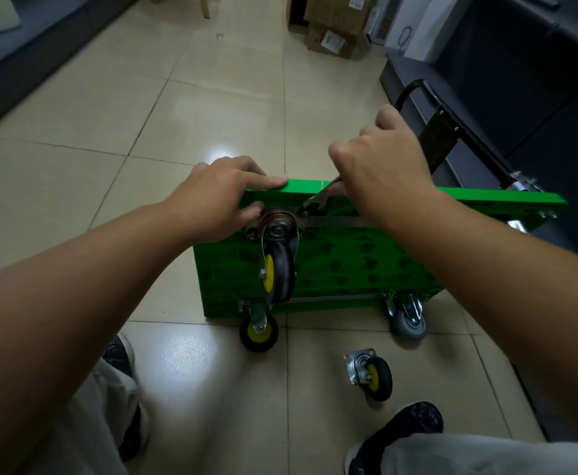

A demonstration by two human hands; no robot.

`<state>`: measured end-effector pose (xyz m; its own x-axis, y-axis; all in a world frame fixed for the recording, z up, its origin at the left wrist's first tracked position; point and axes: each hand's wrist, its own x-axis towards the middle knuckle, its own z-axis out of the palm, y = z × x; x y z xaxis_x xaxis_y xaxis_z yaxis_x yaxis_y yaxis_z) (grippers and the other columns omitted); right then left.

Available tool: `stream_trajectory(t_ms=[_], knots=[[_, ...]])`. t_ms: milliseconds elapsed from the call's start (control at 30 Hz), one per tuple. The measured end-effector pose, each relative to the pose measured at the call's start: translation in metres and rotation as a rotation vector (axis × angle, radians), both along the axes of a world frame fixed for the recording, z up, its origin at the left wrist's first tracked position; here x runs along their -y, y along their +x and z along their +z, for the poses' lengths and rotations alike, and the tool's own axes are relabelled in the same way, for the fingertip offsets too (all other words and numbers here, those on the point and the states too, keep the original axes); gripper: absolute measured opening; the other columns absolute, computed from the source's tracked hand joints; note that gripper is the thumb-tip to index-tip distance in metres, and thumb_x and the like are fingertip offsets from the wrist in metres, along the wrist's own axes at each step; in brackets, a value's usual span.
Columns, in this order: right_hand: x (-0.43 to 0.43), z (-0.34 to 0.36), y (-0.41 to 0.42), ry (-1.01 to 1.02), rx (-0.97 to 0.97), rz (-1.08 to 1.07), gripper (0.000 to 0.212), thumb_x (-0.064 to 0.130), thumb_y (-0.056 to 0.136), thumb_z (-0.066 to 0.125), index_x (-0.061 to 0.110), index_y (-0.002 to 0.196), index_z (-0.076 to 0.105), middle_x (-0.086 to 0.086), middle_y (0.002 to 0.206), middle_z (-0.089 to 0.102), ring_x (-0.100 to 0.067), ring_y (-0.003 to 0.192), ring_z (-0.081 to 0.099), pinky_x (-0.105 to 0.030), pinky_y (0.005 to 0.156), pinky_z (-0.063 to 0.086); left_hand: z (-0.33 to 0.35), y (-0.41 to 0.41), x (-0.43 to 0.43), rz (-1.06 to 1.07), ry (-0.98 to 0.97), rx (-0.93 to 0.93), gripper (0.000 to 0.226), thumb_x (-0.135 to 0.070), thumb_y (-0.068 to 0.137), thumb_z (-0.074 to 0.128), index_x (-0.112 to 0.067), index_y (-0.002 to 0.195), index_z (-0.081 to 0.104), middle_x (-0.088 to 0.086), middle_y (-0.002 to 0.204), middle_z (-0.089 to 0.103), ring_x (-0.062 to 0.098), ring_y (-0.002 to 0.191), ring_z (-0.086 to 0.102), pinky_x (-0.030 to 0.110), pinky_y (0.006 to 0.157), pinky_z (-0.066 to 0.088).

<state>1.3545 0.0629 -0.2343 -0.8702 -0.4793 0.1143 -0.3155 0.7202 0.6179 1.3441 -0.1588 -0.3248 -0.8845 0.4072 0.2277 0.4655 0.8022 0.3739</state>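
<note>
A green plastic cart platform (349,265) stands on its edge on the tiled floor, underside toward me. My left hand (219,197) grips its top left corner, index finger along the top edge and thumb against the mount of a yellow-hubbed caster (277,272). My right hand (383,159) grips a metal wrench (318,200) whose jaw sits at the caster's mounting plate. Two more casters are fixed along the bottom edge, a yellow-hubbed one (258,332) and a grey one (409,322).
A loose caster with a metal plate (370,373) lies on the floor by my right shoe (397,437). The cart's black folding handle (435,142) leans toward dark cabinets on the right. Cardboard boxes (332,25) stand at the back.
</note>
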Motion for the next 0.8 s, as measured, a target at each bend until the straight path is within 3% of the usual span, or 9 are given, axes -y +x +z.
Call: stream_trajectory(t_ms=[100, 267, 533, 700, 800], knots=[[-0.004, 0.000, -0.002, -0.031, 0.015, 0.035, 0.031, 0.045, 0.094, 0.066, 0.016, 0.094, 0.057, -0.013, 0.093, 0.071, -0.029, 0.083, 0.060, -0.041, 0.102, 0.032, 0.001, 0.000, -0.001, 0.002, 0.016, 0.007, 0.053, -0.029, 0.095, 0.065, -0.048, 0.143, 0.051, -0.005, 0.130, 0.059, 0.021, 0.119, 0.054, 0.046, 0.095, 0.045], [-0.004, 0.005, -0.004, -0.041, 0.066, 0.062, 0.042, 0.056, 0.091, 0.061, 0.015, 0.096, 0.059, -0.013, 0.091, 0.069, -0.025, 0.073, 0.043, -0.040, 0.099, 0.030, 0.002, 0.000, -0.002, 0.010, 0.010, 0.011, 0.052, -0.030, 0.097, 0.063, -0.048, 0.143, 0.050, -0.006, 0.131, 0.058, 0.020, 0.119, 0.052, 0.045, 0.095, 0.044], [0.011, 0.004, -0.003, 0.122, 0.018, 0.114, 0.029, 0.036, 0.096, 0.066, 0.018, 0.082, 0.048, -0.006, 0.076, 0.062, -0.023, 0.069, 0.044, -0.040, 0.099, 0.031, 0.001, 0.000, -0.002, 0.016, 0.018, 0.005, 0.050, -0.030, 0.096, 0.064, -0.048, 0.142, 0.052, -0.006, 0.130, 0.059, 0.020, 0.119, 0.053, 0.044, 0.095, 0.044], [0.016, -0.002, 0.000, 0.180, -0.016, 0.164, 0.034, 0.021, 0.097, 0.060, 0.014, 0.072, 0.039, -0.009, 0.077, 0.065, -0.025, 0.070, 0.043, -0.039, 0.101, 0.032, 0.001, 0.000, -0.002, 0.018, 0.017, -0.003, 0.050, -0.032, 0.095, 0.065, -0.047, 0.141, 0.052, -0.006, 0.129, 0.060, 0.021, 0.119, 0.055, 0.045, 0.096, 0.045], [0.011, -0.004, -0.002, 0.138, -0.005, 0.122, 0.028, 0.025, 0.096, 0.063, 0.016, 0.079, 0.042, -0.011, 0.084, 0.071, -0.027, 0.076, 0.058, -0.039, 0.100, 0.033, 0.000, -0.001, -0.003, 0.021, 0.016, -0.006, 0.050, -0.031, 0.095, 0.065, -0.047, 0.141, 0.053, -0.006, 0.129, 0.060, 0.021, 0.119, 0.054, 0.044, 0.095, 0.044]])
